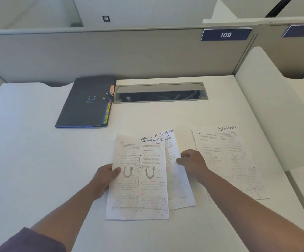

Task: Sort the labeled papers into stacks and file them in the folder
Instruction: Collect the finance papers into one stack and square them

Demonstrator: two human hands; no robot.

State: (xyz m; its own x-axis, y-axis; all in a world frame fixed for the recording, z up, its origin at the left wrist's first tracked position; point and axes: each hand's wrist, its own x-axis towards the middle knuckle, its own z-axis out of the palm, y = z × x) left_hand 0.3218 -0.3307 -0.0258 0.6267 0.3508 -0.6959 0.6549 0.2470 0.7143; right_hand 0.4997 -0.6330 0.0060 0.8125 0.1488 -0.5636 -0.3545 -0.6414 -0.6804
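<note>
both hands grip finance papers — left hand point(106, 176), right hand point(193, 163).

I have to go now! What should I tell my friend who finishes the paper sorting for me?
Left hand grips the front FINANCE sheet at its left edge.
Right hand holds the second FINANCE sheet, tucked behind it.
A third FINANCE sheet lies flat on the desk, to the right.
The folder sits closed, far left.
Left: stack all three, then file them.

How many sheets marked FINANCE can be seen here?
3: top sheet in the left hand, second sheet under the right hand, third sheet at right. More may be hidden.
</note>
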